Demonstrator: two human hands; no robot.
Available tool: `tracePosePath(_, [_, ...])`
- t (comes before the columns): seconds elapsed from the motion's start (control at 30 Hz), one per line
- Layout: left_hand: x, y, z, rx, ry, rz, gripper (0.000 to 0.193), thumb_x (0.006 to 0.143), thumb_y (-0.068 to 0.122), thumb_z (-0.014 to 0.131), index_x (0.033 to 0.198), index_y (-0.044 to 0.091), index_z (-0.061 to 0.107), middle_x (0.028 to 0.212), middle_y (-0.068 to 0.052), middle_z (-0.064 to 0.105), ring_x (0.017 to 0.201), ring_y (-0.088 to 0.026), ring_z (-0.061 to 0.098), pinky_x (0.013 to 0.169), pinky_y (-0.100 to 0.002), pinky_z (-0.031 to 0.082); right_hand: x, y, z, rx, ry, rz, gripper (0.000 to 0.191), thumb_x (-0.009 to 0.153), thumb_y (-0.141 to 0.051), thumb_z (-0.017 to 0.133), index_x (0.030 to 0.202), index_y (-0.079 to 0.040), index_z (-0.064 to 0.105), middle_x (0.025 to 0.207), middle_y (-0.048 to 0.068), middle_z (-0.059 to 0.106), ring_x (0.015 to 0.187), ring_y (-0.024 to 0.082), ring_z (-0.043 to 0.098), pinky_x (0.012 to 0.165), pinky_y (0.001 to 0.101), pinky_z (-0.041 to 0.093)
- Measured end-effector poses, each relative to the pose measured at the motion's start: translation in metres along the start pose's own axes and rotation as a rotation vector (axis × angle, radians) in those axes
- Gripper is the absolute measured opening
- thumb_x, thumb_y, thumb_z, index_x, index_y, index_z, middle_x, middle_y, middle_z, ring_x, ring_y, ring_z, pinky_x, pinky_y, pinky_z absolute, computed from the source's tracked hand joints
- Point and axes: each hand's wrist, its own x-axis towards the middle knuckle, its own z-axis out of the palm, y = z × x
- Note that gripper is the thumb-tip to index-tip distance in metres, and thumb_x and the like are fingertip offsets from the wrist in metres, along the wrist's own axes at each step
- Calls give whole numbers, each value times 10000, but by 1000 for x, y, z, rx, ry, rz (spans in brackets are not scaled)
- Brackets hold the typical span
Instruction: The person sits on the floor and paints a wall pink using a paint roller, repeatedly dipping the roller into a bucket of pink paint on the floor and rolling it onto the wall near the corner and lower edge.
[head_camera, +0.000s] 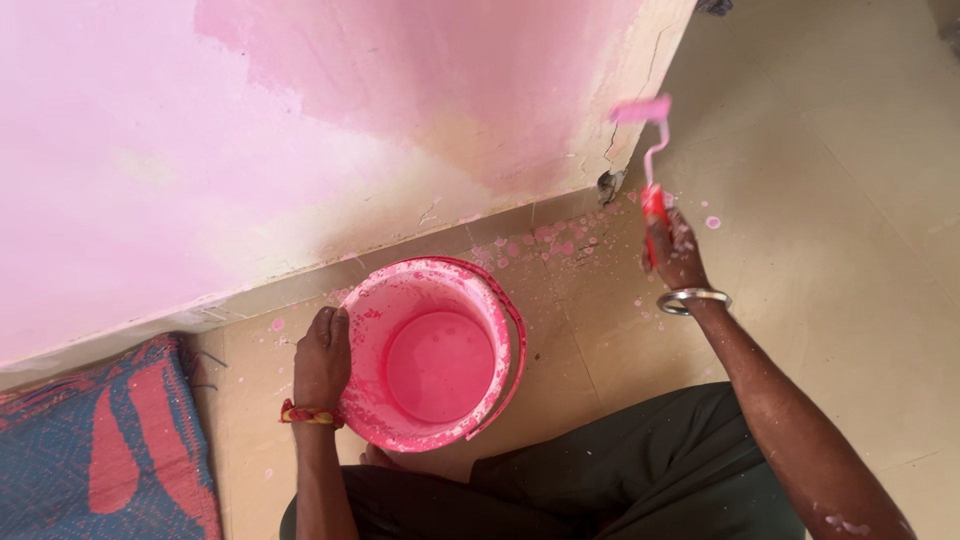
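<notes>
**Pink paint bucket gripped at the rim, roller held out by the wall**

I am looking down on the paint bucket (432, 355), which is sitting on the tiled floor (820, 200) just in front of the person's knees, near the foot of the wall (250, 120). It is holding a pool of pink paint; I cannot tell how deep, since only the surface is showing. Its thin handle is lying folded down along the right side, and the bucket's base is hiding behind its own rim.

The left hand (322, 362) is resting on the bucket's left rim, fingers curled over the edge and closed on it; the fingertips are hiding inside the rim, so I cannot see how tightly they are gripping. A red and yellow thread band is sitting at that wrist.

The right hand (675, 250) is wrapping fully around the red grip of a small paint roller (648, 150), fist closed, well apart from the bucket. The roller's pink sleeve is blurring near the wall's corner, and I cannot make out whether it is touching the plaster. A metal bangle (692, 299) is circling the right wrist.

Pink splatter (545, 240) is dotting the floor between bucket and wall. The wall is showing fresh pink over bare cream patches. A red and blue patterned mat (100, 450) is getting cut off at the lower left, and the dark trousers (640, 480) are running out of the bottom edge.
</notes>
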Motion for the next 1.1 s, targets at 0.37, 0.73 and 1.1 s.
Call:
tracePosePath(0.37, [1, -5, 0, 21, 5, 34, 381, 1063, 347, 419, 1036, 15, 603, 951, -289, 674, 874, -543, 607, 712, -578, 458, 2, -3, 6, 9, 114, 30, 309, 1058, -397, 534, 1174, -112, 563, 648, -10, 547, 491, 80, 523, 441, 260, 464])
tracePosePath(0.73, [3, -4, 2, 45, 20, 82, 372, 1055, 346, 418, 1061, 27, 609, 974, -292, 675, 903, -549, 610, 730, -584, 465, -8, -17, 6, -139, 176, -27, 305, 1043, -359, 582, 1115, -63, 570, 686, -13, 538, 553, 57, 528, 495, 251, 510])
tracePosePath(1.1, [1, 5, 0, 5, -4, -6, 358, 1057, 350, 429, 1039, 38, 604, 965, -288, 683, 917, -549, 611, 737, -596, 469, 11, -6, 32, -188, 134, -161, 287, 1100, -362, 475, 1003, -98, 536, 626, -28, 534, 459, 64, 504, 358, 246, 406])
